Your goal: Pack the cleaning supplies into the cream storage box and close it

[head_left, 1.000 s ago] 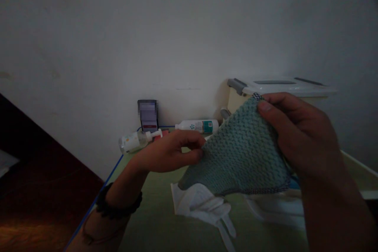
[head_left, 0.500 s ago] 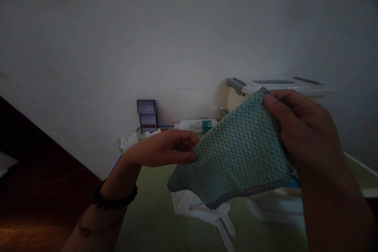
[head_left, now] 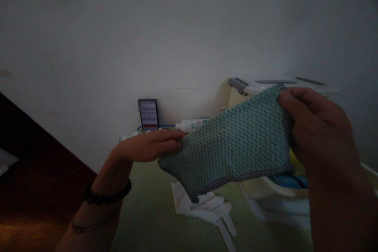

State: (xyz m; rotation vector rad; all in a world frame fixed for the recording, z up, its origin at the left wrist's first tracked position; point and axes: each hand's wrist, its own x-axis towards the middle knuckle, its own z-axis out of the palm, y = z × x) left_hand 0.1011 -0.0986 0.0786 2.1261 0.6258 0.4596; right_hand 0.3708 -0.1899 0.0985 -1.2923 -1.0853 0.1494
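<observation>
A green textured cleaning cloth with a black-and-white stitched edge is stretched in the air between my two hands. My right hand pinches its upper right corner, thumb in front. At the cloth's left end, my left hand has its fingers and thumb closed on the edge; a dark beaded bracelet is on that wrist. Below the cloth, a white glove lies on the green tabletop, partly covered from view by the cloth's lower corner.
A phone leans upright against the wall. A white bottle lies near it, and another container is mostly behind my left hand. At right stand a lidded storage box and a white basin with blue and yellow things inside.
My left hand has moved left and now grips the cloth's edge. My right hand has shifted slightly right, and the cloth is pulled wider and flatter.
</observation>
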